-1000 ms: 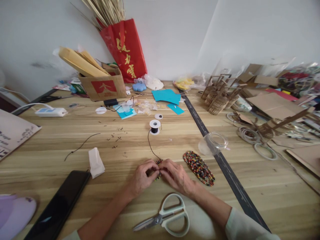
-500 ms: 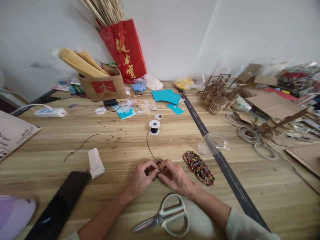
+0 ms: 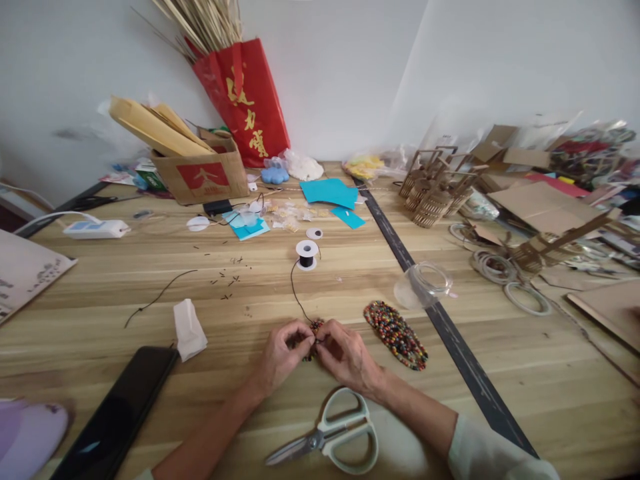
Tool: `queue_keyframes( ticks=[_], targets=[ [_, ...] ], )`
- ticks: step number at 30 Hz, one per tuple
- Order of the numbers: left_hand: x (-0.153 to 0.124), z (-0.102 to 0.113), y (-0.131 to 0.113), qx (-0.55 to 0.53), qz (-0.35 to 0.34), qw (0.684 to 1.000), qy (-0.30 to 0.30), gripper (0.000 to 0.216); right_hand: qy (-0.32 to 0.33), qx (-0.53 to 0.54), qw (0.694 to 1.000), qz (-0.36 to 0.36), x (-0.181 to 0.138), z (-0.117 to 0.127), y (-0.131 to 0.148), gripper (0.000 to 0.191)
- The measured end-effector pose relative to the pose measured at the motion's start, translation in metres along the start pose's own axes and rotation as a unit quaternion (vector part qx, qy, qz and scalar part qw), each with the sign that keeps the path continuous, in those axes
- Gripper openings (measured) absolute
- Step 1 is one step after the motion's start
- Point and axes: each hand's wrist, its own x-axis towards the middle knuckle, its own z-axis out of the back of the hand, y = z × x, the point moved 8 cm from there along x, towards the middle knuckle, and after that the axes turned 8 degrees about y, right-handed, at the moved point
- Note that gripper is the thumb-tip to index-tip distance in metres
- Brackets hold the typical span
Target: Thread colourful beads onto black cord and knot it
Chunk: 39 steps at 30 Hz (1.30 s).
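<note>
The left hand [image 3: 284,355] and right hand [image 3: 350,355] meet tip to tip over the wooden table [image 3: 240,427], each grip closed in a thumb-and-finger pinch on the thin black cord [image 3: 297,297]. The small multicoloured round-bead strand [image 3: 318,325] lies right at the grip, partly hidden between and beneath the fingers, showing just beyond the fingertips. From there the cord runs forward to a white-flanged spool [image 3: 307,261]. A larger multicoloured beaded coil [image 3: 397,337] rests beside the right hand; pale-handled metal scissors [image 3: 314,440] lie nearer the body.
</note>
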Motion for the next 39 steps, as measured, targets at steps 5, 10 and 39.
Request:
queue_keyframes(
  ticks=[5,10,39],
  targets=[
    [-0.0001,-0.0007,-0.0004,0.009,0.006,1.0,0.004,0.015,-0.005,0.01,1.0,-0.011,0.0006,0.0011,-0.0001,0.001],
    [-0.0005,-0.0011,-0.0018,0.0,0.003,1.0,0.007,0.014,-0.024,0.022,0.999,-0.024,0.0003,0.0017,-0.0028,0.002],
    [-0.0036,0.0,-0.0065,0.025,-0.03,0.998,-0.038,0.014,-0.06,0.031,0.997,-0.024,0.0017,0.0065,-0.0008,0.007]
  ],
)
